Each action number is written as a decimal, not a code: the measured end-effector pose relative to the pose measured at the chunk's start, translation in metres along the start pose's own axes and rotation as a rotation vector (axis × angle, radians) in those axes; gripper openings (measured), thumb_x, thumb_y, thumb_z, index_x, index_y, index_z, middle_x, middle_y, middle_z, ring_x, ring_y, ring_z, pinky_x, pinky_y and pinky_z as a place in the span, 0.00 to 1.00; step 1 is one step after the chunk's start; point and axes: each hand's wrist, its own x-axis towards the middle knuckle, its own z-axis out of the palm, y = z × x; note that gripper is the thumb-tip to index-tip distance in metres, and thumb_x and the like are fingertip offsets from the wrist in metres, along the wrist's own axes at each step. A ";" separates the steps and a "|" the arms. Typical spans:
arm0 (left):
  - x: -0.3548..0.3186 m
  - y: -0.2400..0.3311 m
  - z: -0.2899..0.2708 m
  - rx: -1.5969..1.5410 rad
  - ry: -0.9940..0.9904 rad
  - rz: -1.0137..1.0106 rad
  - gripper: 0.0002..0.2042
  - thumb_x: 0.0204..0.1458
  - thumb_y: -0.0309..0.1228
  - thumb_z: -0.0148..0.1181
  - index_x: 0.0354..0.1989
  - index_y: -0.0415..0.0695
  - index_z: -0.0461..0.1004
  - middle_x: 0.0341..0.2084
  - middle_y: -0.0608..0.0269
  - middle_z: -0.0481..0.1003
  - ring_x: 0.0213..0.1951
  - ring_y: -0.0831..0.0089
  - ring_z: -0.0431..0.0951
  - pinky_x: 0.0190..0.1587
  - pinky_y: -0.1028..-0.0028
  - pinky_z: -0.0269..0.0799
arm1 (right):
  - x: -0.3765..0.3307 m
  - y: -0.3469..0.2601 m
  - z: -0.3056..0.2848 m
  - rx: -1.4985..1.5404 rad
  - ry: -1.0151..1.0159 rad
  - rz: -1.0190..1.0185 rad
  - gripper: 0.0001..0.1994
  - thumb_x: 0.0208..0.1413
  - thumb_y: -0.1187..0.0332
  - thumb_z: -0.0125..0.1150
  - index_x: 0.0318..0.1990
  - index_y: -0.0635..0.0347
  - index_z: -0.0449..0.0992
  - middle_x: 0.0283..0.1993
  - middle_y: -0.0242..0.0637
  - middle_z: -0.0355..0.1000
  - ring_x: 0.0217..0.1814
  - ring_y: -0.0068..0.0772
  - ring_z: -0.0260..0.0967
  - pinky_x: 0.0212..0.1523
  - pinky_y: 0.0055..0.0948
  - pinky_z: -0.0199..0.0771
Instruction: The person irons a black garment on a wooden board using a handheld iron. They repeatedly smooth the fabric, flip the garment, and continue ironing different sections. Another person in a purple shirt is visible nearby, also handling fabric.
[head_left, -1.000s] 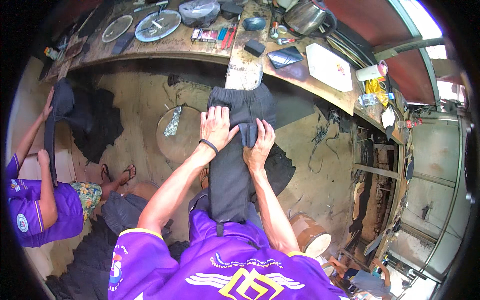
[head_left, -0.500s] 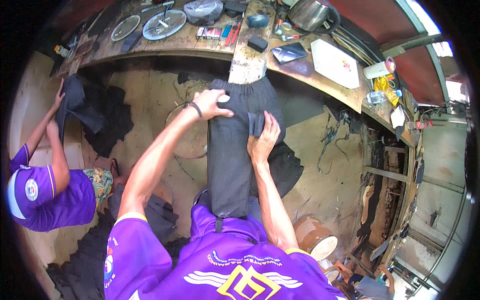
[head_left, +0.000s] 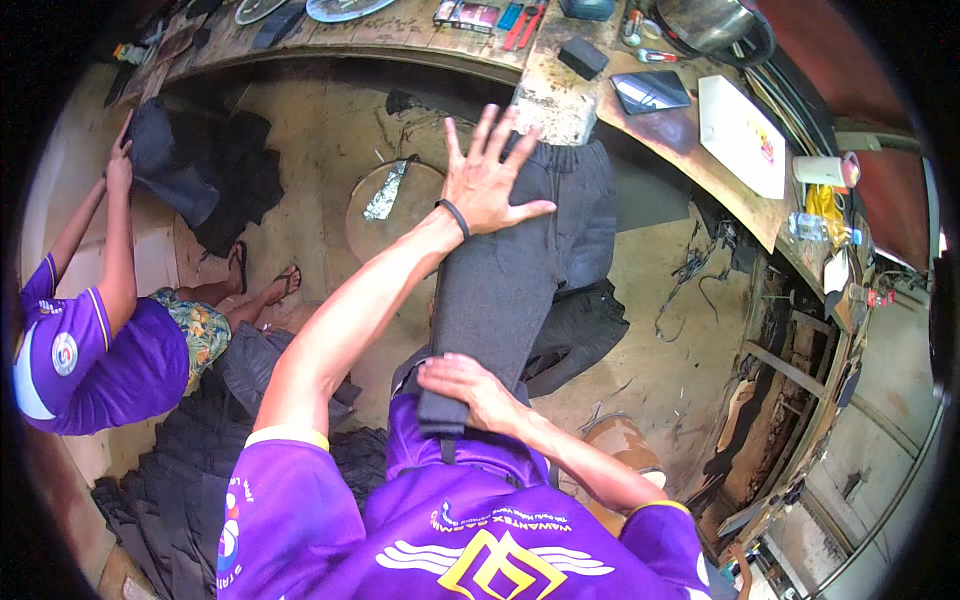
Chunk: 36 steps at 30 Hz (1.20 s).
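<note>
A pair of black trousers (head_left: 495,300) with an elastic waistband lies stretched lengthwise before me, over a narrow board (head_left: 560,112) that juts from the bench. My left hand (head_left: 487,190) rests palm down near the waistband, its fingers spread and holding nothing. Close to my lap, my right hand (head_left: 475,390) grips a dark rectangular block (head_left: 441,411) against the lower end of the trouser leg. The block's upper part is under my fingers.
Another dark block (head_left: 583,58), a phone (head_left: 650,92) and a white box (head_left: 742,135) sit on the bench. Below stands a round stool (head_left: 365,225) with a foil strip. At left, a person (head_left: 110,360) holds dark cloth (head_left: 165,170). Dark garments (head_left: 180,500) are heaped on the floor.
My right hand has slid the dark block from the upper trousers down toward my lap. My left hand has opened flat near the waistband. The view has shifted, and the bench appears higher.
</note>
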 end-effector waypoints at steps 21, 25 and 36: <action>0.004 0.002 0.003 -0.094 -0.044 -0.144 0.65 0.37 0.80 0.67 0.80 0.49 0.55 0.51 0.42 0.71 0.53 0.46 0.75 0.51 0.50 0.76 | -0.005 0.016 -0.023 -0.178 0.483 0.107 0.34 0.38 0.77 0.68 0.60 0.56 0.82 0.65 0.41 0.79 0.74 0.44 0.70 0.76 0.50 0.64; 0.003 0.002 0.005 -0.094 -0.032 -0.145 0.64 0.38 0.80 0.66 0.80 0.50 0.57 0.51 0.42 0.71 0.53 0.47 0.75 0.50 0.50 0.75 | -0.025 -0.004 0.007 0.244 0.033 0.191 0.38 0.34 0.67 0.66 0.63 0.55 0.81 0.68 0.38 0.77 0.76 0.42 0.68 0.79 0.47 0.58; 0.006 0.000 0.002 -0.097 -0.038 -0.145 0.59 0.40 0.80 0.65 0.77 0.52 0.61 0.53 0.42 0.71 0.54 0.45 0.75 0.54 0.50 0.75 | -0.019 -0.009 0.004 0.231 0.175 0.181 0.31 0.38 0.79 0.65 0.58 0.60 0.83 0.61 0.41 0.81 0.71 0.46 0.73 0.75 0.47 0.66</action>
